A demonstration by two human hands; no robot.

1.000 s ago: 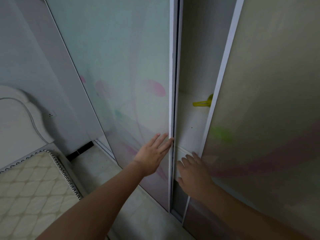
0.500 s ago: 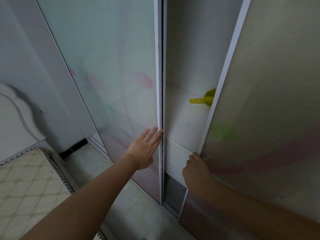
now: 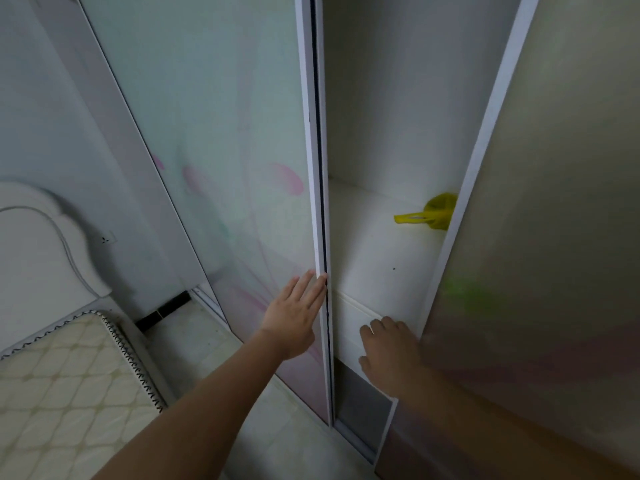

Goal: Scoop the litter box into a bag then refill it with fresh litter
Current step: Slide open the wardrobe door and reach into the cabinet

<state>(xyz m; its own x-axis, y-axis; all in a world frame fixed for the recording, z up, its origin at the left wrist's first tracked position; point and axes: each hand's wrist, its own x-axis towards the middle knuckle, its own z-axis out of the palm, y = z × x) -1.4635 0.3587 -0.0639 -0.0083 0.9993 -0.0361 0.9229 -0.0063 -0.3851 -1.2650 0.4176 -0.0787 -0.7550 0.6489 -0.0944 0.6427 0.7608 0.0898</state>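
No litter box, bag or litter shows. I face a wardrobe with two frosted sliding doors. My left hand presses flat, fingers straight, on the left door beside its white edge. My right hand has its fingers curled at the edge of the right door, low down in front of the shelf's front board. In the gap between the doors a white shelf carries a yellow plastic object, half hidden behind the right door's frame.
At the lower left is a bed with a quilted mattress and a white headboard, close to the wardrobe. A narrow strip of pale floor runs between them. A wall socket sits by the headboard.
The gap between the doors has widened as the right door slid right. More of the shelf and the yellow object shows. My left hand stays flat on the left door.
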